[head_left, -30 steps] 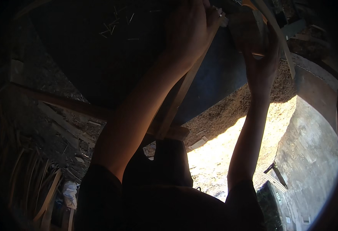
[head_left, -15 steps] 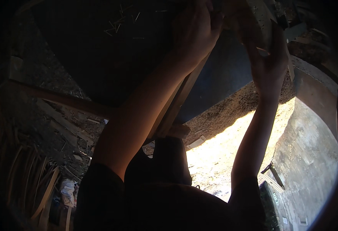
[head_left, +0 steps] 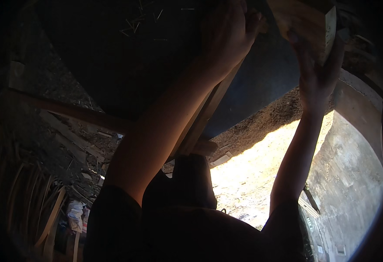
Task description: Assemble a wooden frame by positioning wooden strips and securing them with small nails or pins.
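My right hand (head_left: 317, 76) holds a chunky wooden block (head_left: 303, 19) at the upper right, thumb on one side and fingers on the other; a pale end face shows on it. My left hand (head_left: 231, 37) is closed over the upper part of a long wooden strip (head_left: 217, 96) that slants down toward my lap. Its fingertips are pressed together, and shadow hides what is between them. A small brown wooden end (head_left: 263, 25) shows just beyond those fingertips. Left of this hand, several thin nails (head_left: 134, 27) lie scattered on a dark tabletop (head_left: 100, 65).
A wooden rail (head_left: 69, 109) crosses at the left above ground littered with scraps. Long thin slats (head_left: 51, 216) stand at the lower left. Sunlit sawdust (head_left: 244, 174) covers the floor to my right, beside a grey concrete surface (head_left: 353, 174).
My right hand has moved right with the wooden block, away from my left hand, and more of the block shows. My left hand has shifted slightly right and stays closed.
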The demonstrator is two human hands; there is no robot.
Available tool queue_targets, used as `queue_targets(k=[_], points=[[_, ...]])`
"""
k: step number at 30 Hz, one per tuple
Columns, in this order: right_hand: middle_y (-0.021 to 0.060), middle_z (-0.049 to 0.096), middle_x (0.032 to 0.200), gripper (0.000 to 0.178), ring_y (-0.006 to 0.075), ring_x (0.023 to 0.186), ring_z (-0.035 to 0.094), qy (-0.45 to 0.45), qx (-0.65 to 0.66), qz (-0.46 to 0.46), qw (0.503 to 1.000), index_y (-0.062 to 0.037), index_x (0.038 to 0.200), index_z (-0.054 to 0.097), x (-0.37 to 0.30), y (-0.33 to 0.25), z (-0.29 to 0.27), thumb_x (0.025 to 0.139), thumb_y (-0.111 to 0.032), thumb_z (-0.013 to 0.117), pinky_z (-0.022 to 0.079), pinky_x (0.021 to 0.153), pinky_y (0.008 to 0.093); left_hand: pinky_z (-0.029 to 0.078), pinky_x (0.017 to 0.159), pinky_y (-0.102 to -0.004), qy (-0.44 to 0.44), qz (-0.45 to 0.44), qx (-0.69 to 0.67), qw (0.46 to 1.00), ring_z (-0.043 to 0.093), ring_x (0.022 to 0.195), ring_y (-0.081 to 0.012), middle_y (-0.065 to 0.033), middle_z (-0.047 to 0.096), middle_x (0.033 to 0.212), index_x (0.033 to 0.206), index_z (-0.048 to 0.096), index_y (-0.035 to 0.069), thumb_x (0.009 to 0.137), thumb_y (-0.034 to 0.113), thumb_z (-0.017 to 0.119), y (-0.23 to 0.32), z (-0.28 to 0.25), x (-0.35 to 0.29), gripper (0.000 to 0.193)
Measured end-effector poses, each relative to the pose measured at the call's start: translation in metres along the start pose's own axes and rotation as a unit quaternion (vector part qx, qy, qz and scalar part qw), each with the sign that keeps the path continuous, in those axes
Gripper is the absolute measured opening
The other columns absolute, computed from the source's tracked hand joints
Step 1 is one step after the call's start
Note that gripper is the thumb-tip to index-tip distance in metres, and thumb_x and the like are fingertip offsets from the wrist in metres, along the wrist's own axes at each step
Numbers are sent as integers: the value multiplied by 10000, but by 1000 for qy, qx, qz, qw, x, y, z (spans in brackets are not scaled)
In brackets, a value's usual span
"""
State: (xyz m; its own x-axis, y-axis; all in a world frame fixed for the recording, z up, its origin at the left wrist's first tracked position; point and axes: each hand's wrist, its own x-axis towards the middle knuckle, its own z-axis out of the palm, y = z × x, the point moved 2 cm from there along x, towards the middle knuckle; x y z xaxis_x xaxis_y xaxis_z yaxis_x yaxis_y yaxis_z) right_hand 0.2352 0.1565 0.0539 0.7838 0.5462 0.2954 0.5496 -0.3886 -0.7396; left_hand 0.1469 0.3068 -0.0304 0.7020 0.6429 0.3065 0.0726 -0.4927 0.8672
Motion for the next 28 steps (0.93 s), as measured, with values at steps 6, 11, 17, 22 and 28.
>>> queue_targets(k=[6, 11, 17, 22, 28], points=[[147, 664, 1232, 530, 251, 1158, 619, -41, -135, -68, 988, -14, 1315, 599, -3, 8, -6, 893, -231, 833, 476, 1009, 379, 555, 688, -475, -9, -19, -1, 1000, 689, 832, -430, -217, 628, 910, 1124, 463, 10, 981, 168, 703, 3, -3, 1, 321], [150, 664, 1234, 561, 259, 1153, 624, 6, -97, -51, 994, -1, 1319, 595, -7, 10, -9, 877, -238, 846, 483, 1004, 384, 559, 723, -485, 12, 10, 11, 1000, 691, 867, -430, -217, 645, 971, 1178, 528, -7, 994, 174, 684, 4, -4, 0, 302], [137, 649, 1222, 559, 241, 1134, 605, -16, -130, -34, 991, -3, 1315, 592, -8, 10, -12, 882, -250, 846, 470, 1006, 366, 545, 728, -482, -10, 12, -3, 1000, 674, 864, -419, -210, 652, 992, 1018, 645, -16, 1007, 180, 664, 3, -5, 3, 197], [151, 661, 1229, 571, 252, 1143, 615, -18, -111, -70, 991, -4, 1322, 595, -8, 19, -9, 876, -253, 849, 474, 1004, 379, 534, 717, -498, 6, 31, -17, 999, 659, 841, -428, -218, 642, 929, 977, 647, -21, 999, 166, 669, 3, -3, 5, 190], [166, 656, 1280, 641, 269, 1187, 625, -44, -98, 29, 994, -31, 1385, 578, 2, -1, -7, 872, -300, 851, 476, 1020, 395, 549, 755, -492, 7, 33, 2, 999, 676, 894, -438, -240, 671, 987, 1021, 656, -25, 994, 176, 681, -1, -3, 5, 204]])
